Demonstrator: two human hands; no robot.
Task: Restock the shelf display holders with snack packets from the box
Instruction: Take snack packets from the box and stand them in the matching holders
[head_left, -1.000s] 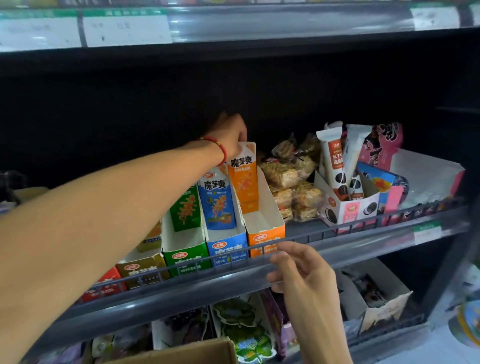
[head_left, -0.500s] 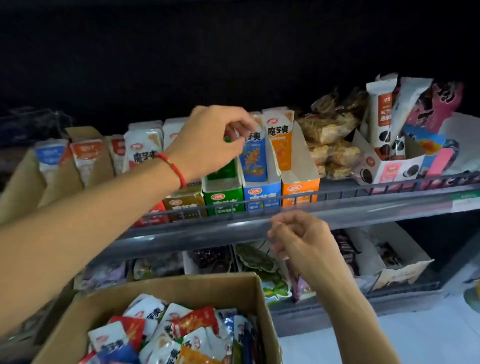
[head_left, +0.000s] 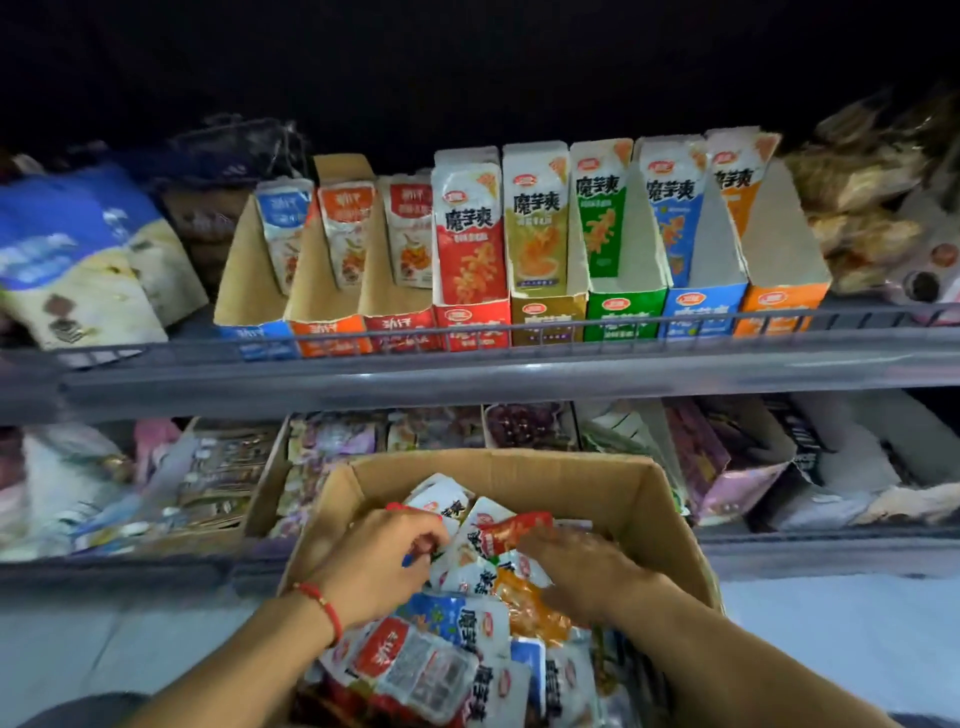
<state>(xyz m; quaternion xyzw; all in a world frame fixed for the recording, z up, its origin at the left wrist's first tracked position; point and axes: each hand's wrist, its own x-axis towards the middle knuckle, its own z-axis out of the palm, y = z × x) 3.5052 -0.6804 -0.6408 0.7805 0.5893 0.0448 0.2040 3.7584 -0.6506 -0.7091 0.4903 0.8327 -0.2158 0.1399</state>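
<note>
An open cardboard box (head_left: 670, 499) of mixed snack packets (head_left: 457, 623) sits low in front of the shelf. Both my hands are inside it. My left hand (head_left: 384, 564), with a red bracelet at the wrist, has its fingers curled into the pile on a white packet. My right hand (head_left: 587, 569) lies over the packets with its fingertips at a red packet (head_left: 511, 535); blur hides whether it pinches it. Above, the shelf carries a row of display holders: red (head_left: 470, 327), gold (head_left: 545, 319), green (head_left: 623, 312), blue (head_left: 701, 306) and orange (head_left: 779, 301), each with packets standing at the back.
Three smaller holders (head_left: 332, 327) stand left of the row, beside large blue-and-white bags (head_left: 78, 260). A wire rail (head_left: 467, 338) runs along the shelf's front edge. Wrapped pastries (head_left: 862, 208) lie at the right. The lower shelf (head_left: 779, 467) holds more snack boxes behind the carton.
Both hands have dropped from the shelf into the cardboard box. My view has tilted down, so the box fills the foreground.
</note>
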